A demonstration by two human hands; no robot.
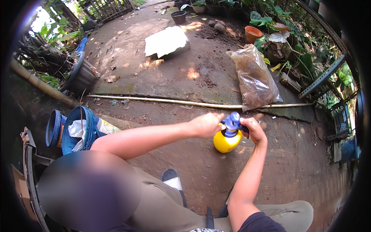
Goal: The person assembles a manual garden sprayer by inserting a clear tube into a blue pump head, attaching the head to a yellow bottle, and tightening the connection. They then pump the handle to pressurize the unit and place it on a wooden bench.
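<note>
A pump spray bottle (227, 143) with a round yellow tank and a blue head is held up in front of me, over the bare ground. My left hand (207, 125) reaches across from the left, its fingers closed at the nozzle side of the head. A bit of yellow shows by those fingertips. On the other side, my right hand (255, 130) is wrapped round the dark blue handle. The fingers partly cover both the nozzle and the handle. The tank appears slightly tilted.
A clear plastic bag (255, 79) of brown material lies beyond the bottle, across a long thin pole (174, 101). Blue buckets (79, 129) stand at the left. Farther off are a white sheet-like thing (166, 40), a terracotta pot (253, 34) and a dark planter (82, 73).
</note>
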